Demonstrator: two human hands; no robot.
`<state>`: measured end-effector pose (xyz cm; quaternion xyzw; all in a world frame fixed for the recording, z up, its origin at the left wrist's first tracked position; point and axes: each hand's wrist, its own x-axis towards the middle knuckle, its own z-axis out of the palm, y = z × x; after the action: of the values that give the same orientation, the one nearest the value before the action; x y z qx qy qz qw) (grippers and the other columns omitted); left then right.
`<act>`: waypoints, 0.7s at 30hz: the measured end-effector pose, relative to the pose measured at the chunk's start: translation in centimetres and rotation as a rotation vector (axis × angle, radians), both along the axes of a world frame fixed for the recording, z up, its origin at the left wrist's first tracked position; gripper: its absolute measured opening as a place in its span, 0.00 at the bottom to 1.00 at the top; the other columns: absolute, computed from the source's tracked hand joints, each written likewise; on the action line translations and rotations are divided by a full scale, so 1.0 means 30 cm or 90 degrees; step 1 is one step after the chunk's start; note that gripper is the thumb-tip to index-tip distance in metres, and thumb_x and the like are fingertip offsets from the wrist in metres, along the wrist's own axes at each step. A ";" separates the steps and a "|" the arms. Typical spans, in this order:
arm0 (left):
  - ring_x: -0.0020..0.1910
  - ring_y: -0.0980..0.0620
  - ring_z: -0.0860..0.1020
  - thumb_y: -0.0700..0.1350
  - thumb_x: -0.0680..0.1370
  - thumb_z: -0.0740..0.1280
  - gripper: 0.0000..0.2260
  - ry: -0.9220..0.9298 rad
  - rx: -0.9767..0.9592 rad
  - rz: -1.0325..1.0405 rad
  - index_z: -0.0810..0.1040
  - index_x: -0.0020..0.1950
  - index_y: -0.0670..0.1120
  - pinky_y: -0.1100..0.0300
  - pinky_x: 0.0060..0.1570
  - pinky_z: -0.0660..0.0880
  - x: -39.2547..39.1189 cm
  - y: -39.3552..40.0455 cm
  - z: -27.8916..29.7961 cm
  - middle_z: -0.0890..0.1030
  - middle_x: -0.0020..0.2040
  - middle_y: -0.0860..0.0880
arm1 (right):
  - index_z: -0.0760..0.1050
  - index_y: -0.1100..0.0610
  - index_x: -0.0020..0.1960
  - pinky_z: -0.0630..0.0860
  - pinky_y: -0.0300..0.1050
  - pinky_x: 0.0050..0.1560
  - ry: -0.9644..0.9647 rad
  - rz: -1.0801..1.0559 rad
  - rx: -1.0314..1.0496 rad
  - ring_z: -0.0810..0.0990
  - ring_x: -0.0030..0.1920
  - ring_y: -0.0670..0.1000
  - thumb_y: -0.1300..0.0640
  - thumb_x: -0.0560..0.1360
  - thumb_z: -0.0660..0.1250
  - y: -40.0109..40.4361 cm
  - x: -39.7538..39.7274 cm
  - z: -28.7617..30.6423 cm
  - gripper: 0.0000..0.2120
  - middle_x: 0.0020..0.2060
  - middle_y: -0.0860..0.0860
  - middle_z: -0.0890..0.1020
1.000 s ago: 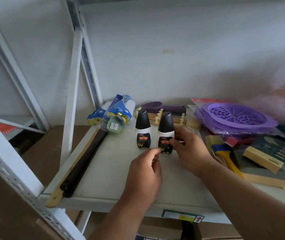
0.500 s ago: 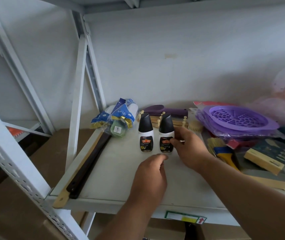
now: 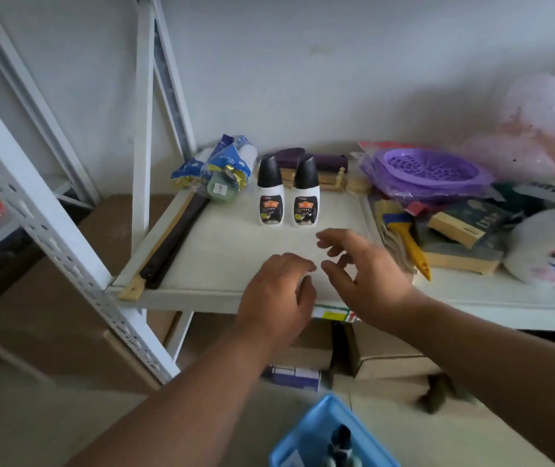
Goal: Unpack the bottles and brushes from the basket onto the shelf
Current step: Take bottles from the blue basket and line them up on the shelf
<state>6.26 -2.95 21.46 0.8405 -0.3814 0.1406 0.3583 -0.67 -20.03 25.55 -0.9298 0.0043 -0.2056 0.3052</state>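
Observation:
Two white bottles with black caps stand upright side by side on the pale shelf [image 3: 222, 264]: the left bottle [image 3: 270, 193] and the right bottle [image 3: 305, 194]. My left hand [image 3: 278, 294] and my right hand [image 3: 367, 274] hover over the shelf's front edge, well short of the bottles, both with nothing in them and fingers loosely apart. A blue basket [image 3: 316, 433] shows at the bottom edge with a dark-capped bottle [image 3: 340, 443] inside.
A long dark-and-wood brush [image 3: 171, 244] lies along the shelf's left edge. Blue packets [image 3: 225, 163] sit behind it. To the right lie a purple strainer [image 3: 434, 170], a yellow-handled paintbrush [image 3: 404, 234], wooden brushes and a white roll [image 3: 546, 247]. A white upright post [image 3: 143, 129] stands left.
Both hands have let go of the right bottle and drawn back toward the shelf's front edge. The view has dropped, bringing the blue basket into sight.

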 end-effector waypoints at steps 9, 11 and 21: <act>0.56 0.34 0.83 0.34 0.76 0.71 0.12 0.143 0.158 -0.041 0.85 0.59 0.36 0.43 0.57 0.80 -0.257 0.079 -0.326 0.85 0.55 0.37 | 0.81 0.64 0.61 0.78 0.48 0.59 0.157 0.212 -0.127 0.81 0.53 0.59 0.72 0.75 0.71 0.016 -0.250 -0.323 0.15 0.52 0.60 0.83; 0.60 0.35 0.83 0.34 0.76 0.72 0.13 0.231 0.180 -0.031 0.85 0.60 0.37 0.44 0.60 0.80 -0.286 0.080 -0.426 0.85 0.57 0.38 | 0.82 0.62 0.62 0.79 0.58 0.60 0.278 0.240 -0.156 0.81 0.57 0.61 0.67 0.78 0.67 0.011 -0.269 -0.409 0.13 0.57 0.59 0.83; 0.68 0.44 0.80 0.44 0.78 0.71 0.20 0.455 0.361 -0.030 0.79 0.71 0.49 0.48 0.68 0.79 -0.329 -0.036 -0.746 0.82 0.67 0.46 | 0.76 0.47 0.71 0.75 0.48 0.68 0.536 0.183 -0.152 0.77 0.68 0.51 0.55 0.82 0.65 -0.069 -0.273 -0.732 0.18 0.69 0.48 0.76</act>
<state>-3.61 -4.02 -0.92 0.8922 -0.2765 -0.2763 0.2262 -8.87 -22.10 3.59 -0.9523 -0.0247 0.2352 0.1929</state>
